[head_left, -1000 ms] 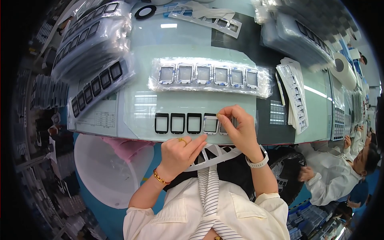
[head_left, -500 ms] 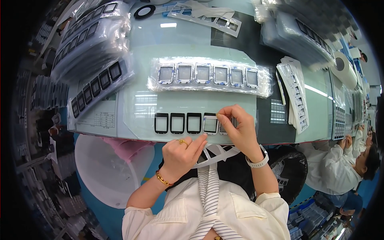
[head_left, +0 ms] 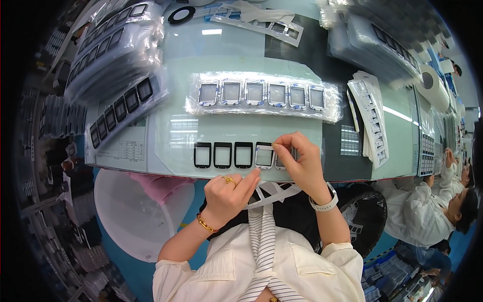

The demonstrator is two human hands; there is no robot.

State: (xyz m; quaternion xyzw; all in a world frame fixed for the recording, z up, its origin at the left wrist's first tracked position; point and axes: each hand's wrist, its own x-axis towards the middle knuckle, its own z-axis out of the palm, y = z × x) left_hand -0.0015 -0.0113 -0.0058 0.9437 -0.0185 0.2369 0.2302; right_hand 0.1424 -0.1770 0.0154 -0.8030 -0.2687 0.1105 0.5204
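Note:
Four black-rimmed rectangular panels lie in a row near the table's front edge; three plain ones, such as this black-rimmed panel [head_left: 243, 165], are at the left. On the fourth, a thin white-and-blue adhesive frame [head_left: 264, 166] covers most of the black rim. My right hand [head_left: 303, 160] pinches its upper right corner between thumb and forefinger. My left hand [head_left: 227, 195] is closed, its finger and thumb tips together at the frame's lower edge. Partly hidden behind my right hand is another framed panel [head_left: 279, 163].
Beyond the row lies a clear plastic tray [head_left: 332, 108] of several adhesive-backed frames. Stacked plastic trays [head_left: 113, 60] stand at the left, more trays [head_left: 362, 40] at the far right. White strips [head_left: 370, 121] lie right. Below the edge are a white tub [head_left: 118, 221] and a black-lined bin [head_left: 375, 209].
My hands and the adhesive frame have hardly moved. At the far right, a co-worker's hand has risen.

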